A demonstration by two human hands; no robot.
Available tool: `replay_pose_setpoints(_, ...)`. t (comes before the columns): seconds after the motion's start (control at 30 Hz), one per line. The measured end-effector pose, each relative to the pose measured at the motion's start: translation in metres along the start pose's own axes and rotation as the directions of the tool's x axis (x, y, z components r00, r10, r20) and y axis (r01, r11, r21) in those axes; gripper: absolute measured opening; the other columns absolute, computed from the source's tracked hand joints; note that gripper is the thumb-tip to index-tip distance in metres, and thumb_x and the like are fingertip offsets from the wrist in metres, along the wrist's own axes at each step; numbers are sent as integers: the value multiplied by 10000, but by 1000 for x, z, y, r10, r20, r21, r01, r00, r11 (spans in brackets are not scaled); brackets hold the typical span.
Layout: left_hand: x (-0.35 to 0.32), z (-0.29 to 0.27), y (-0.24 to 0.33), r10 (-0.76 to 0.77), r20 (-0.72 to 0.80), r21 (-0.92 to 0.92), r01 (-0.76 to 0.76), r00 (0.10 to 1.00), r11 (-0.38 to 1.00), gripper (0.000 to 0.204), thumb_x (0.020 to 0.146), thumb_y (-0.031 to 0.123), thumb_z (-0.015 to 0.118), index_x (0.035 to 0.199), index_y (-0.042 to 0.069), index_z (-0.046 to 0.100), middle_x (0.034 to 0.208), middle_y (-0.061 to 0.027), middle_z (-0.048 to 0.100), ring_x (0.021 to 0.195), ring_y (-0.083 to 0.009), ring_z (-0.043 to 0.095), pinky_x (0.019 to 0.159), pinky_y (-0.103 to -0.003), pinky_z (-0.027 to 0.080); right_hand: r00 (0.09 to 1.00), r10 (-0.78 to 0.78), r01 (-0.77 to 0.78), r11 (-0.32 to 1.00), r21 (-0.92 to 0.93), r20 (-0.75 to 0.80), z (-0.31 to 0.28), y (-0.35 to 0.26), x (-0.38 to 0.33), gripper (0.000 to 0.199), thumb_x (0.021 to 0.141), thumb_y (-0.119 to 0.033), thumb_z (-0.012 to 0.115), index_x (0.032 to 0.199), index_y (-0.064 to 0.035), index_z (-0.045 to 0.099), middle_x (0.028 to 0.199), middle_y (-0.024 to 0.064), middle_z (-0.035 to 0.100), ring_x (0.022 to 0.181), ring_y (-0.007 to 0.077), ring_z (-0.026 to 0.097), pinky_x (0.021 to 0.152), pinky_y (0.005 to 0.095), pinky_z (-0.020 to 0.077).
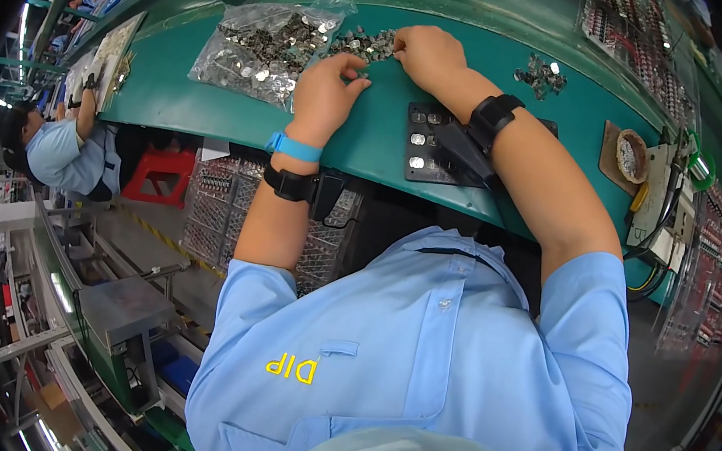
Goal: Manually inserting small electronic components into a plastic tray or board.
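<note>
On the green bench [370,138], toward twelve o'clock of the view, lies a loose heap of small metal parts [360,45], between the two hands. The left hand [326,94] sits just at six o'clock of the heap, its fingers [353,68] curled and pinched together at the heap's near edge; whether they hold a part cannot be told. The right hand [429,54] lies at three o'clock of the heap, its fingers bent down into the parts at its right end, the tips hidden. The heap runs as a short band from nine to three o'clock. At nine o'clock of it lies a clear plastic bag [261,48] full of the same parts, touching the heap. A black tray [427,144] with round sockets rests under the right forearm, and a smaller pile of parts [539,75] lies well apart at three o'clock. The bench curves along a factory line; another person in light blue [56,154] sits at nine o'clock.
</note>
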State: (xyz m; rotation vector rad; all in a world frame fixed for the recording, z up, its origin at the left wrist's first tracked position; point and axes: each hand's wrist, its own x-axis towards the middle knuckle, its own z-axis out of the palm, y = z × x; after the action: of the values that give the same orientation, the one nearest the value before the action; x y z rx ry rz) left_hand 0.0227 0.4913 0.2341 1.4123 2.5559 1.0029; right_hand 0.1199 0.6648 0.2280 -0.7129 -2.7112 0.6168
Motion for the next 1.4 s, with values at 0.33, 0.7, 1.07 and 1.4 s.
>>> replay_pose_setpoints(0.33,-2,11,-8,47,-28,16,-47,998,999,244,772,200,808,984,100,741,842,-65,709,741,-248,671,643,-372,528,1000,9,-10,999,-46,-5,-7,6,-10,163,817,-254,756,910,-121,736,890,75,720,884,307,682,754,437,540)
replay_pose_setpoints(0.7,-36,5,26,-116,196,-763,226,974,606,170,963,133,656,1059,1,702,900,-18,681,752,-58,589,656,-202,470,998,-49,51,996,79,-34,-20,34,-21,141,839,-232,722,940,-141,759,919,101,734,903,318,693,780,446,555)
replay_pose_setpoints(1.07,-68,0,23,-83,412,-854,416,907,312,237,973,134,645,1163,1,690,886,-4,651,721,-60,535,654,-195,452,995,-74,79,993,88,-64,-45,18,-44,153,839,-211,702,897,-74,739,884,146,717,854,349,685,764,459,542)
replay_pose_setpoints(1.4,-45,25,79,-17,256,-759,212,967,616,216,971,134,645,1130,10,722,937,-35,699,755,-57,563,669,-204,472,966,-121,151,982,116,-230,-77,54,-183,130,823,-13,692,950,-27,716,942,139,702,802,319,677,709,366,550)
